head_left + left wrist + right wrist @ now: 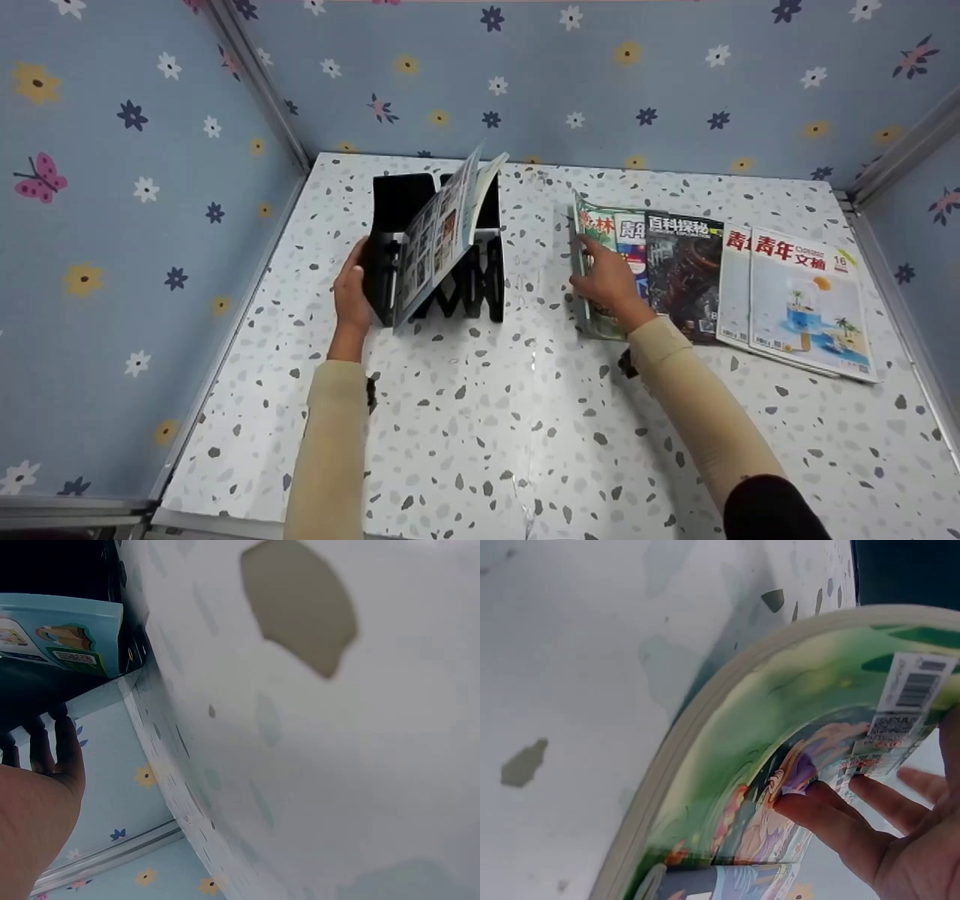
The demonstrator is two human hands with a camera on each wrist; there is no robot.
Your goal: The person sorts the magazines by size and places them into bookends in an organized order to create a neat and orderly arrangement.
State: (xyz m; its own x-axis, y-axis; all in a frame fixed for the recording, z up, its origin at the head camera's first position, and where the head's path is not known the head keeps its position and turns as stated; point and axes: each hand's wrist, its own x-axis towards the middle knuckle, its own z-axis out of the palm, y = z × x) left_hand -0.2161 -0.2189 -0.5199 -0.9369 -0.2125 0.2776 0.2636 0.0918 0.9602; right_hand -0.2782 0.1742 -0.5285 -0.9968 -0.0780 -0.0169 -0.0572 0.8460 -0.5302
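Rack (401, 199) is risking tipping under slanting magazines (435, 247), we are judging, our left hand (351, 291) touching it, fingers spread, our right hand (609, 280) pinching a green magazine (802, 709).

Bright tabletop (450, 435), soft shadows (wrist views blurry).

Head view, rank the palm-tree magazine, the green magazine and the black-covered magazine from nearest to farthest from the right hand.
1. Green magazine: at the row's left end, touching the right hand.
2. Black-covered magazine: mid-row, to the hand's right.
3. Palm-tree magazine: at the row's right end.
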